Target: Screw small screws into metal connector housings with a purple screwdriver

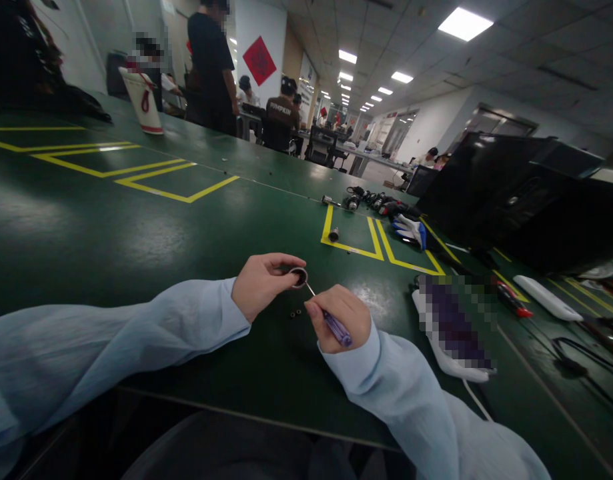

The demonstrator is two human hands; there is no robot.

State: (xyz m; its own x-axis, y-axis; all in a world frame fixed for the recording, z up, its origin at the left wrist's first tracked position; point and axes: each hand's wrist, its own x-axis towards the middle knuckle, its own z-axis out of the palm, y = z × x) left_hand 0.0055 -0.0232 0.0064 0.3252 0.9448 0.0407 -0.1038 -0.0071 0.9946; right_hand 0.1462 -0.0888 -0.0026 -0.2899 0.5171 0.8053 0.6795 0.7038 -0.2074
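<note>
Between its thumb and fingers, my left hand [263, 283] pinches a small round metal ring [299, 277] with a dark inside. My right hand [342, 315] is closed around a screwdriver [337, 328] with a clear purple handle. The screwdriver's thin shaft points up and left, and its tip is at the ring; whether it touches a screw there is too small to tell. Below the hands, two tiny dark round parts [295, 313] lie on the green tabletop [226, 373].
A small metal cylinder [333, 235] stands inside a yellow-taped square. Behind it are dark cabled parts [366, 199] and blue-white gloves [410, 230]. To the right lie a phone-like device on a white base [449, 333], a red-handled tool [513, 299] and a white case [547, 298]. A paper cup-shaped container [144, 100] stands far left.
</note>
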